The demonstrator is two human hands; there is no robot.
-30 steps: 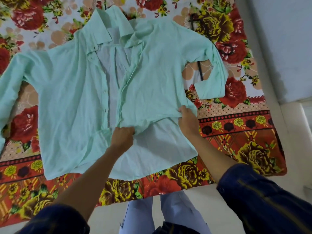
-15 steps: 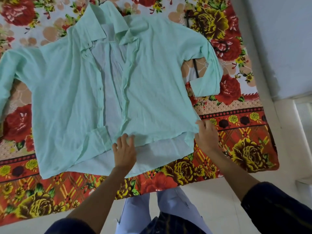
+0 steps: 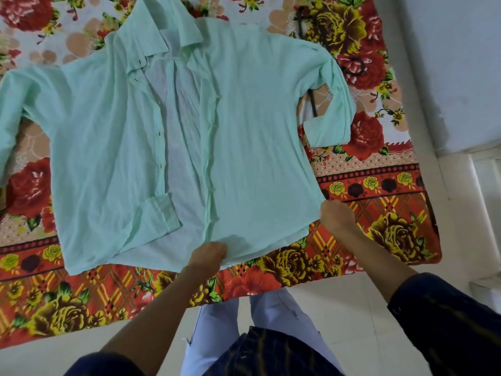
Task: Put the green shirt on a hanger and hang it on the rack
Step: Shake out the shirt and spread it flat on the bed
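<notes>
— What does the head view show around the person?
— A bed covered with a floral sheet [image 3: 379, 202] in red, yellow and cream, pale floor beneath it, a light wall on the right.
— And the shirt?
— The green shirt [image 3: 257, 131] lies flat on the sheet, front up and unbuttoned, collar at the far end, hem toward the person. Its right sleeve is folded back on itself near a dark hanger [image 3: 352, 67] that lies partly under the shoulder.
— Where are the hands?
— Both at the near hem of the right front panel. The left hand [image 3: 208, 255] is clenched on the hem's inner corner, beside the button edge. The right hand [image 3: 336, 214] pinches the outer corner at the side seam.
</notes>
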